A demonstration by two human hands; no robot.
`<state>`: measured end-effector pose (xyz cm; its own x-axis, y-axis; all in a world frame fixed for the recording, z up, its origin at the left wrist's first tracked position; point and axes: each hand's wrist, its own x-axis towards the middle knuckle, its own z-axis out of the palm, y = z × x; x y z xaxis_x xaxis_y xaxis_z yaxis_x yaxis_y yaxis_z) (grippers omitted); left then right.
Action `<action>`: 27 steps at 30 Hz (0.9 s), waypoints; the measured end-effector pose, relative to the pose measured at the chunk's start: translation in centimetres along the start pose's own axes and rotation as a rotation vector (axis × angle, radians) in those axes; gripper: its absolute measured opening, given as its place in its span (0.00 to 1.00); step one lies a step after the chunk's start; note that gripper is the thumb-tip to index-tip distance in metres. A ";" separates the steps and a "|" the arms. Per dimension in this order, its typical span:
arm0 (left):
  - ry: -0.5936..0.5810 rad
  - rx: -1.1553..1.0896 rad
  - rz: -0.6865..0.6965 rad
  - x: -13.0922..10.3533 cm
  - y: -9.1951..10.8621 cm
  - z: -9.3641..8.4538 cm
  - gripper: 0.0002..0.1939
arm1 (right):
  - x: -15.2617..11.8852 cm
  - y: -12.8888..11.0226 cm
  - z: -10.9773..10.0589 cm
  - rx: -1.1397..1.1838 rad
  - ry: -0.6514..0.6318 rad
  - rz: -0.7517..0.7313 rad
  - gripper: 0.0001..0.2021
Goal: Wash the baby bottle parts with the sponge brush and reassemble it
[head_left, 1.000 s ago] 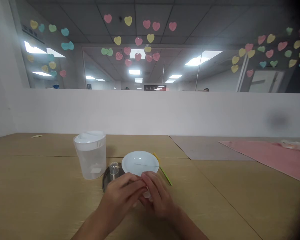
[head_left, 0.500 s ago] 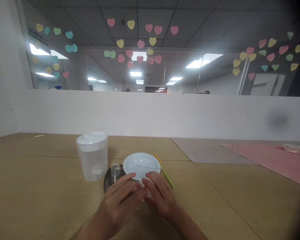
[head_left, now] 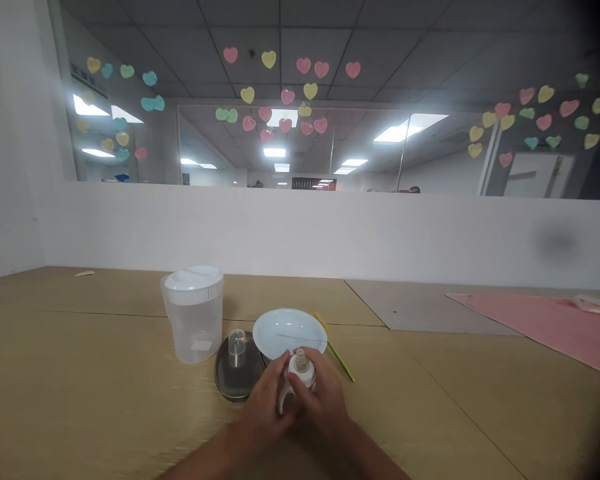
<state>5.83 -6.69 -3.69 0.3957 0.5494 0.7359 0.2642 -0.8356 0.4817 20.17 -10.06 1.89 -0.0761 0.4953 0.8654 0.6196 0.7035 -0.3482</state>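
Observation:
Between my two hands is a baby bottle [head_left: 301, 375] with a clear teat, a white collar and a pale curved handle; most of its body is hidden by my fingers. My left hand [head_left: 267, 393] is closed round its left side by the handle. On the other side my right hand [head_left: 325, 390] wraps it, thumb across the front of the collar. Just beyond the bottle lies a white oval bowl [head_left: 270, 333] with a thin straight piece in it. A clear domed cap [head_left: 237, 348] stands on a dark round tray [head_left: 235, 383] left of my hands.
A clear plastic pitcher [head_left: 193, 333] with a white lid stands behind the tray. Right of the bowl lies a thin green and yellow stick [head_left: 341, 360]. A pink cloth [head_left: 545, 327] covers the table's far right, and a low white wall [head_left: 300, 233] closes off the back.
My hands have drawn closer together and lower round the bottle, and its teat and collar now show between them. The view has shifted slightly, uncovering more of the tray.

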 end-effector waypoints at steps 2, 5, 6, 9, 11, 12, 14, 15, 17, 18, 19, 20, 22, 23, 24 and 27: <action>-0.010 -0.047 -0.050 0.1 0.4 0.0 0.37 | 0.1 0.1 0.1 0.026 0.009 0.027 0.10; 0.012 -0.082 -0.054 0.3 0.6 -0.1 0.39 | 0.1 0.4 0.6 0.055 0.018 0.077 0.09; 0.023 -0.078 -0.054 0.2 0.6 -0.1 0.39 | 0.0 0.5 0.7 0.058 0.011 0.095 0.09; 0.035 -0.061 -0.058 0.2 0.4 0.0 0.41 | -0.2 0.9 1.0 0.022 -0.008 0.103 0.10; 0.022 -0.066 -0.073 0.2 0.4 -0.1 0.42 | -0.2 1.2 1.0 -0.027 -0.009 0.075 0.12; 0.014 -0.075 -0.084 0.3 0.4 -0.2 0.43 | -0.2 1.2 0.9 -0.046 -0.010 0.059 0.12; 0.002 -0.094 -0.103 0.5 0.6 -0.4 0.43 | -0.1 1.4 0.7 -0.054 -0.027 0.029 0.12; 0.002 -0.102 -0.105 0.5 0.6 -0.5 0.43 | 0.0 1.4 0.5 -0.048 -0.028 0.014 0.12; 0.015 -0.110 -0.096 0.7 0.7 -0.6 0.43 | 0.1 1.6 0.3 -0.033 -0.029 -0.009 0.11; 0.024 -0.109 -0.088 0.8 0.7 -0.7 0.43 | 0.2 1.6 0.2 -0.028 -0.025 -0.011 0.10; 0.032 -0.104 -0.082 0.9 0.7 -0.7 0.43 | 0.3 1.7 0.1 -0.023 -0.020 -0.005 0.10; 0.039 -0.096 -0.080 0.9 0.7 -0.8 0.42 | 0.4 1.8 0.0 -0.018 -0.014 0.007 0.10; 0.045 -0.078 -0.087 1.0 0.6 -1.0 0.41 | 0.5 1.8 -0.3 -0.005 0.005 0.043 0.09; 0.047 -0.070 -0.093 1.1 0.6 -1.1 0.40 | 0.5 1.7 -0.4 0.000 0.020 0.057 0.09; 0.052 -0.063 -0.099 1.2 0.6 -1.2 0.39 | 0.6 1.5 -0.5 0.004 0.035 0.062 0.09; 0.070 -0.045 -0.110 1.3 0.6 -1.5 0.37 | 0.5 0.7 -0.7 0.004 0.060 -0.011 0.08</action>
<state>5.16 -6.49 -1.67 0.3041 0.6371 0.7083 0.2623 -0.7708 0.5806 21.08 -9.68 2.31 -0.0361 0.4566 0.8890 0.6160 0.7106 -0.3399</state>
